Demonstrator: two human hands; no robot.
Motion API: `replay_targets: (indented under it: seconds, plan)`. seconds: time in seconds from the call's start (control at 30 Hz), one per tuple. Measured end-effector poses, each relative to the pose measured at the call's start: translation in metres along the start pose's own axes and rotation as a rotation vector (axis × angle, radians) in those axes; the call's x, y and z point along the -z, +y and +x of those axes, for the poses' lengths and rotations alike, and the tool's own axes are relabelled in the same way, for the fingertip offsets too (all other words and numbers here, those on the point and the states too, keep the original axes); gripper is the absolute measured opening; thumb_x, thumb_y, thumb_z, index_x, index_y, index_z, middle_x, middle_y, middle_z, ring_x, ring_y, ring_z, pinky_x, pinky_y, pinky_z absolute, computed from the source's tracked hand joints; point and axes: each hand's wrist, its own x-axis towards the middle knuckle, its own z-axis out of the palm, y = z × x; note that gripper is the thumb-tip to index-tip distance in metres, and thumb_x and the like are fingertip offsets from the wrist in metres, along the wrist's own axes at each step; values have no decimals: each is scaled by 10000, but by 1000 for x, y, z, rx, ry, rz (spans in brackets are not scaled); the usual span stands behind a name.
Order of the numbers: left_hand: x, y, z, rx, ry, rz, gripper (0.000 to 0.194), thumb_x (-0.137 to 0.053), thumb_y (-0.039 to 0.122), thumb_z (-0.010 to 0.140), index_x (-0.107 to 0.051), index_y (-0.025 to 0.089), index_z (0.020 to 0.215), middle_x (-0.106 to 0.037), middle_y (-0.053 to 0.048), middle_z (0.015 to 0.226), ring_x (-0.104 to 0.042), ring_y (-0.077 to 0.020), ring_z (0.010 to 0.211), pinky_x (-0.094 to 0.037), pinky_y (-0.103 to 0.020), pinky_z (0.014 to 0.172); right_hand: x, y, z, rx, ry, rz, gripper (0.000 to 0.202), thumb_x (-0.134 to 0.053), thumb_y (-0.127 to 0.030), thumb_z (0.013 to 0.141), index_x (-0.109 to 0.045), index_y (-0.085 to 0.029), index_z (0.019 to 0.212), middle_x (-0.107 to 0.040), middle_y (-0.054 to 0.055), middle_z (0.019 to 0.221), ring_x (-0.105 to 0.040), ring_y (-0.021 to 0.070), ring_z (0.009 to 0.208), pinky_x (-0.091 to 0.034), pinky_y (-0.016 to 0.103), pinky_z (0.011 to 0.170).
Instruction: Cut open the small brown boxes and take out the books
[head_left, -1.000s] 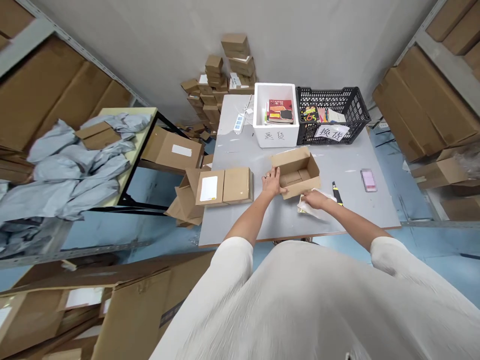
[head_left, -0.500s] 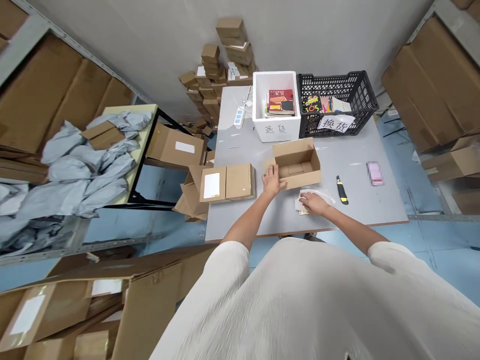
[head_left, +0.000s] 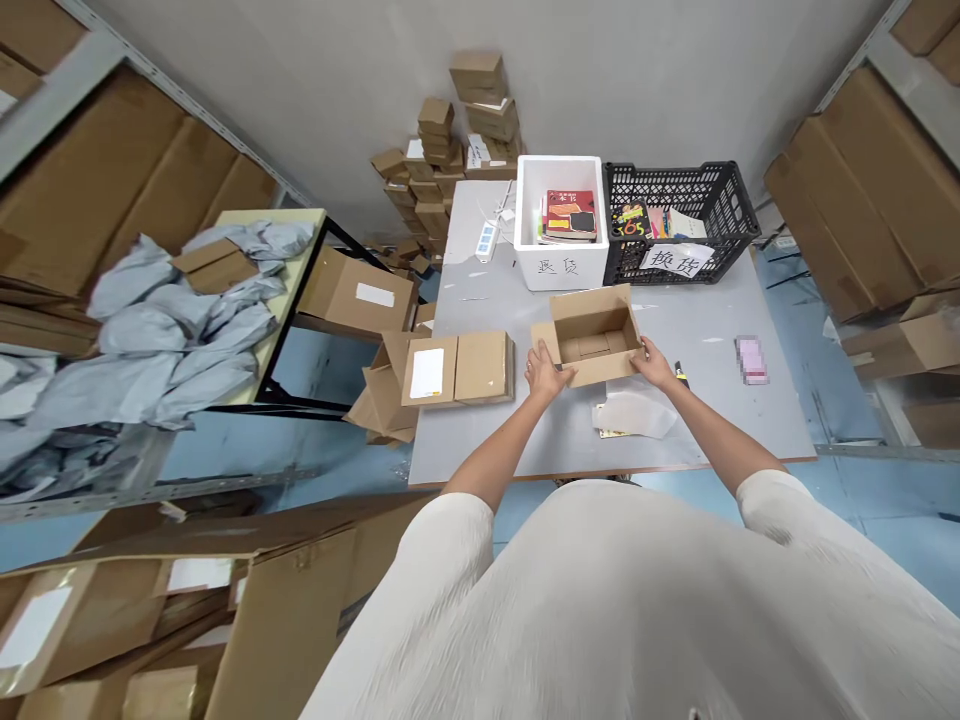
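Observation:
An open cardboard box (head_left: 600, 370) with its flaps up stands between my hands, and I see nothing in it. My left hand (head_left: 546, 374) grips its left side near the flap. On the right, my right hand (head_left: 654, 362) pinches the box's front corner. Below the box lies a whitish, translucent sheet or bag (head_left: 637, 412), with a small yellowish printed edge showing under its left part. The black and yellow utility knife (head_left: 681, 373) is partly covered by my right forearm.
Closed cartons (head_left: 480, 368) sit to the left on the grey table (head_left: 540, 440). At the back stand a white foam bin (head_left: 562, 266) and a black crate (head_left: 679, 240), both holding books. A power strip (head_left: 487, 240) lies beside the bin; a pink blurred item (head_left: 751, 360) is at right.
My right hand has left the whitish sheet and moved up to the box's right front corner. My left hand stays at the left side. The box has tilted slightly.

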Motion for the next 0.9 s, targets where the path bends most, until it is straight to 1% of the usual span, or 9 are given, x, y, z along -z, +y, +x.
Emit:
replay_targets:
  seconds: [0.17, 0.3, 0.4, 0.47, 0.57, 0.67, 0.77, 0.83, 0.9]
  plan:
    - [7, -1, 20, -147, 50, -93, 1136, -857, 424, 827, -206, 242, 1741, -179, -243, 1778, -463, -466, 1544, -408, -577, 1258, -16, -1, 19, -133, 25, 162, 849, -708, -401, 801, -483, -275, 1610, -678, 112, 1479, -676, 313, 1309, -499, 561, 1214]
    - [18, 4, 44, -264, 86, -185, 1007, -726, 346, 917, -191, 213, 1759, -271, -224, 1748, -484, -435, 1528, -429, -588, 1254, -29, -11, 40, -152, -12, 227, 850, -718, -407, 809, -463, -231, 1601, -666, 150, 1477, -698, 297, 1280, -532, 518, 1185]
    - [28, 8, 59, -256, 103, -178, 943, -666, 324, 953, -200, 228, 1767, -286, -195, 1766, -504, -413, 1518, -448, -576, 1244, -38, -23, 57, -145, -49, 232, 894, -719, -397, 829, -406, -188, 1640, -624, 200, 1535, -695, 304, 1301, -546, 495, 1167]
    - [34, 9, 67, -245, 87, -146, 936, -657, 330, 957, -204, 248, 1771, -262, -169, 1792, -503, -407, 1527, -462, -562, 1236, -43, -31, 68, -110, -66, 217, 912, -713, -401, 851, -375, -180, 1668, -607, 200, 1567, -670, 307, 1352, -528, 490, 1190]
    - [40, 8, 75, -247, 70, -113, 942, -664, 339, 946, -214, 253, 1769, -211, -154, 1821, -411, -401, 1603, -422, -559, 1272, -45, -41, 82, -42, -83, 160, 927, -711, -466, 887, -367, -171, 1695, -577, 173, 1619, -600, 303, 1454, -458, 481, 1262]
    - [42, 7, 73, -249, 96, -70, 905, -646, 355, 959, -233, 239, 1756, -165, -157, 1836, -280, -393, 1670, -351, -576, 1312, -38, -41, 84, -64, -64, 91, 954, -715, -577, 909, -385, -172, 1707, -523, 172, 1674, -568, 332, 1494, -415, 500, 1295]
    - [43, 7, 58, -269, 126, -17, 838, -591, 360, 993, -242, 226, 1743, -139, -163, 1840, -227, -389, 1683, -296, -590, 1324, -22, -33, 69, -141, -63, 48, 935, -646, -676, 955, -396, -189, 1713, -458, 196, 1720, -580, 360, 1480, -439, 522, 1273]
    - [43, 7, 43, -307, 162, 20, 772, -546, 350, 1017, -274, 217, 1727, -170, -170, 1826, -230, -380, 1674, -255, -583, 1333, -9, -25, 51, -176, -85, 10, 908, -598, -697, 983, -390, -205, 1718, -463, 206, 1714, -598, 358, 1456, -472, 534, 1239]
    - [42, 7, 24, -360, 198, 55, 686, -502, 327, 1037, -344, 201, 1692, -278, -184, 1776, -284, -370, 1639, -233, -568, 1331, 4, -16, 30, -181, -143, -32, 865, -597, -680, 997, -422, -205, 1698, -514, 209, 1673, -635, 342, 1400, -488, 526, 1217]
